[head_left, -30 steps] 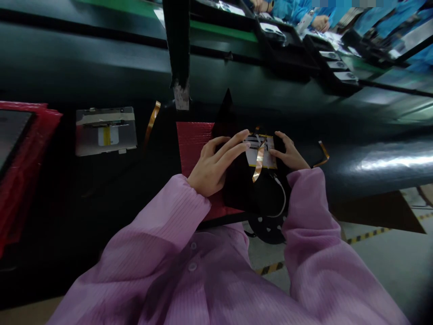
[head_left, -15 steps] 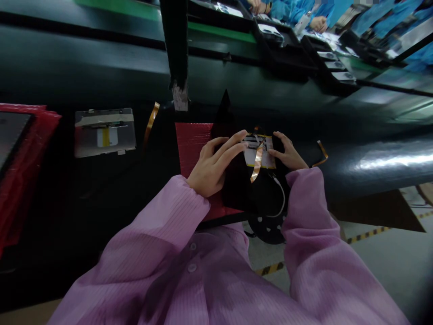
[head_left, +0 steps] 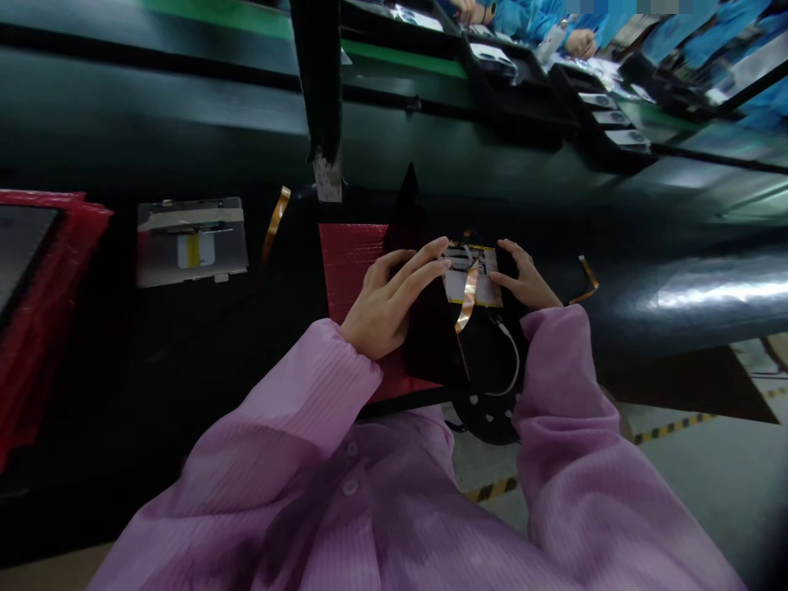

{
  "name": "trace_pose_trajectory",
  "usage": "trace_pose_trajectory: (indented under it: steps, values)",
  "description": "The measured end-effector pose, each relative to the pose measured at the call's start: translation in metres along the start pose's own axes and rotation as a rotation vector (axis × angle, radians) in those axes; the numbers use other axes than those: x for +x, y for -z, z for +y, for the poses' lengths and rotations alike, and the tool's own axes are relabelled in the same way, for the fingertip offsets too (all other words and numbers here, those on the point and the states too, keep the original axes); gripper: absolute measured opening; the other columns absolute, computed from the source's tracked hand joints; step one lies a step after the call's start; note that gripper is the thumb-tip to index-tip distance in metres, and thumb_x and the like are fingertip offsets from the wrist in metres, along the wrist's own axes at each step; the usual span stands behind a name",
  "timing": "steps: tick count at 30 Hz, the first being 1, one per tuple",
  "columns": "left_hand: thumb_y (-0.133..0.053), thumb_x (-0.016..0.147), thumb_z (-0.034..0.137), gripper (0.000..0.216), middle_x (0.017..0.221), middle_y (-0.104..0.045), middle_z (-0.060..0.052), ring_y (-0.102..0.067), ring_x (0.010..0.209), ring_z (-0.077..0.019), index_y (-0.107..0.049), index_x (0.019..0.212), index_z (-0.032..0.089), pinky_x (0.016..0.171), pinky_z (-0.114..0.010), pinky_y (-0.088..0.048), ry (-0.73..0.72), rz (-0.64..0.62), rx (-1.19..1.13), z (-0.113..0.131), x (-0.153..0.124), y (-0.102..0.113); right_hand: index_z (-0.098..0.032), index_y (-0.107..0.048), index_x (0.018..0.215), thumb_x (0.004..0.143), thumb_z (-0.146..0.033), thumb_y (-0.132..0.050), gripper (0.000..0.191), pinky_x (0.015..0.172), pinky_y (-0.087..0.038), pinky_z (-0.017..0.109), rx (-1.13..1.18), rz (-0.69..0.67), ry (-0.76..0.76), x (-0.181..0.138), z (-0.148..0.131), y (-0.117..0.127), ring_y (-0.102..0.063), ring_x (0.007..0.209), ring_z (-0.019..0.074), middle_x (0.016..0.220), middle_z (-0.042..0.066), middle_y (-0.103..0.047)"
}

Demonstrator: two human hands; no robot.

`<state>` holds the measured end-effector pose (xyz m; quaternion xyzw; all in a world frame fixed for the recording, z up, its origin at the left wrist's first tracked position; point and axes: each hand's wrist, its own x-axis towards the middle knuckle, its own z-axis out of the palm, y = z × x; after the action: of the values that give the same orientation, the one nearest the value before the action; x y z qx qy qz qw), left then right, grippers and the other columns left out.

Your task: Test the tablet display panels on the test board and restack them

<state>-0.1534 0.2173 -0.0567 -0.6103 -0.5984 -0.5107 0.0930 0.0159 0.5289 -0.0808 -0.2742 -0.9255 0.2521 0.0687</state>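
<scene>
A dark flat panel lies in front of me on a red mat. On its far part sits a pale board with a gold flex ribbon curling off it, and a white cable runs toward me. My left hand rests on the panel with its fingers stretched out, the tips touching the board's left edge. My right hand presses its fingertips on the board's right edge.
A silver module with a yellow strip lies at the left. A red tray stands at the far left. Loose gold ribbons lie on the dark bench. A black post rises ahead. People in blue sleeves work at black trays beyond.
</scene>
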Motion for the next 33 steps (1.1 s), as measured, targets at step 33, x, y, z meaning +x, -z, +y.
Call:
trace_pose_trajectory:
  steps: [33]
  values:
    - [-0.037,0.093,0.011,0.054,0.153,-0.043,-0.008,-0.042,0.129,-0.025,-0.034,0.145,0.026,0.105,-0.047,-0.04,-0.003,-0.004,0.003,-0.0001,0.0004,0.0009,-0.022,-0.039,0.145,0.077,-0.051,-0.059,0.077,0.124,-0.018,0.051,-0.009,0.013,0.034,0.0001,0.0019,-0.0014,-0.023,0.149,0.0317,0.155,0.011,-0.035]
